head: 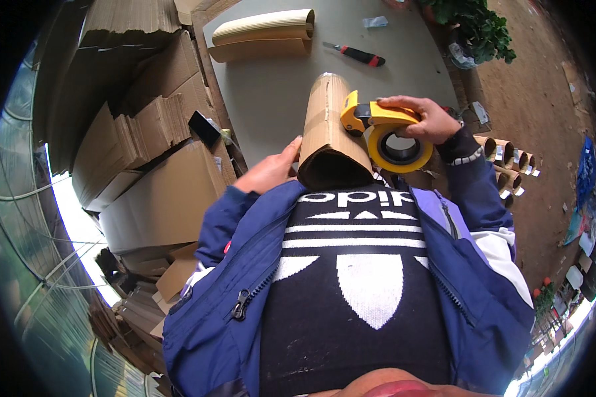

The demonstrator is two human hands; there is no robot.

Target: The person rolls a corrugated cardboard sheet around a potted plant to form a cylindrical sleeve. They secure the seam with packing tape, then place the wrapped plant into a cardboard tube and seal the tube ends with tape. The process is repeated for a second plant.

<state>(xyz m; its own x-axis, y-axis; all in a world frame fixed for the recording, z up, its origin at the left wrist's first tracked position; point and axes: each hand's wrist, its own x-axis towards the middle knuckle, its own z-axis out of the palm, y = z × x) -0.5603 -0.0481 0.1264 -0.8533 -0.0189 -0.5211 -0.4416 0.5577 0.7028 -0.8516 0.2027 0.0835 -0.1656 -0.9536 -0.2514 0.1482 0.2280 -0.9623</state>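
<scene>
A rolled cardboard tube [323, 116] lies on the grey tabletop with its open, rounded-triangular end towards my chest. Tape runs across its seam. My left hand [273, 168] rests against the tube's left side, near that end. In my right hand [424, 119] is a yellow tape dispenser [395, 114] carrying a roll of clear or yellow tape [424, 158]; its head is at the tube's right side. Whether the head touches the cardboard I cannot tell. Beyond the tube lies a black and red utility knife [360, 55] with its blade out.
Curled corrugated cardboard [263, 30] lies at the table's far left. Stacked cardboard sheets [154, 134] and a black phone [204, 128] are on the left. Several cardboard tubes [504, 154] stand or lie at the right. A leafy plant [482, 30] is at the far right.
</scene>
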